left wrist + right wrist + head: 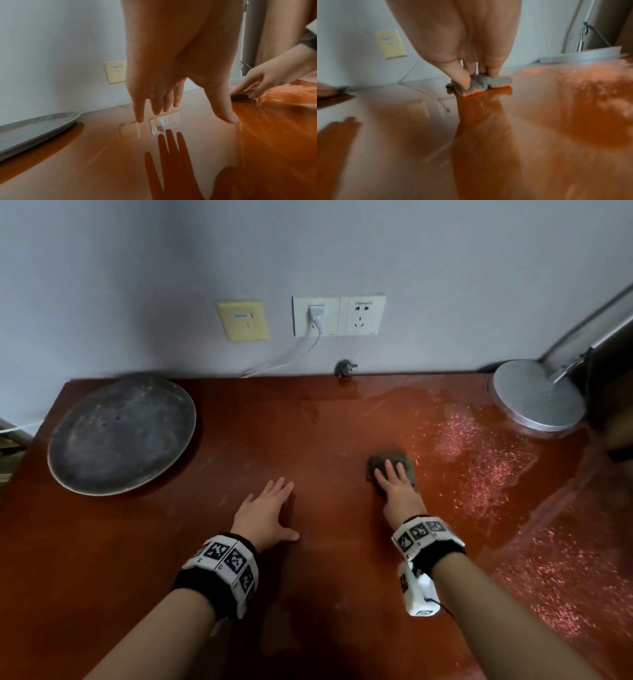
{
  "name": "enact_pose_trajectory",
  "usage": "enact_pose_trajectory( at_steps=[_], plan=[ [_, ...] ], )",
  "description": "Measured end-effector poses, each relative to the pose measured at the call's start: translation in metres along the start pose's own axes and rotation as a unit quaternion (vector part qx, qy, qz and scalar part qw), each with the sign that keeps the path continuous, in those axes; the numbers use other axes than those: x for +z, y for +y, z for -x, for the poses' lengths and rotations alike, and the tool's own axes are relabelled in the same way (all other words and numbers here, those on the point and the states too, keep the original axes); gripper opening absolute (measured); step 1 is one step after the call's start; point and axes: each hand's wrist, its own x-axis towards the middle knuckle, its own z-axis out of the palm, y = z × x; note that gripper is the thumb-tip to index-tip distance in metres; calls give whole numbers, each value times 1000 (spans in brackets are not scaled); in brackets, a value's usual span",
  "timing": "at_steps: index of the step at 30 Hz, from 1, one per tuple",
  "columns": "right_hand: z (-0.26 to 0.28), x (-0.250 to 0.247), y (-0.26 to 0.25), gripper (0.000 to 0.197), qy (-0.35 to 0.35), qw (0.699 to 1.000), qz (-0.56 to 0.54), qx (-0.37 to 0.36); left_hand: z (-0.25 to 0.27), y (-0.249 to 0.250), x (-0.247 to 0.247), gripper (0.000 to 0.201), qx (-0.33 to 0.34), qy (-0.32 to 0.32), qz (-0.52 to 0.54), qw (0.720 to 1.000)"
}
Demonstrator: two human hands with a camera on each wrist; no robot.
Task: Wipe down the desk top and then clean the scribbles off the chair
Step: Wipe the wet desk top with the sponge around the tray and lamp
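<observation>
Left hand [265, 510] flat on desk top [171, 542], fingers spread, holding nothing. Right hand [394, 482] presses straight fingers on grey cloth [375, 465], mid-desk right; cloth's long axis runs left-right. Beyond: wet patch [479, 460].

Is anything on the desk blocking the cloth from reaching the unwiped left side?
The left hand rests flat on the desk directly left of the cloth; farther left lies the round metal tray.

Desk top [308, 440] glossy reddish wood, wet sheen; cloth [380, 462] rough grey; tray [120, 436] dull metal.
</observation>
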Motion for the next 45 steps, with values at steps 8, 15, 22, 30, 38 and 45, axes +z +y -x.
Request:
enact_pose_trajectory(
  at_steps=[8, 15, 22, 30, 38, 45],
  plan=[
    [5, 15, 2, 69, -38, 974, 27, -224, -38, 34, -4, 97, 22, -37, -31, 999],
    [-50, -19, 37, 77, 9, 999, -5, -30, -40, 31, -4, 94, -11, -20, -11, 1000],
    [-25, 21, -9, 69, -66, 954, 12, -293, -63, 58, -12, 99, -34, -8, -5, 999],
    [-94, -29, 27, 67, -19, 988, 13, -153, -73, 60, -21, 99, -46, 0, 19, 999],
    [-79, -20, -1, 64, -66, 949, 47, -305, -102, 76, -37, 97, -47, 13, 32, 998],
    [-170, -60, 25, 62, 20, 987, 4, -160, -113, 77, -53, 95, -55, 32, 44, 997]
  ],
)
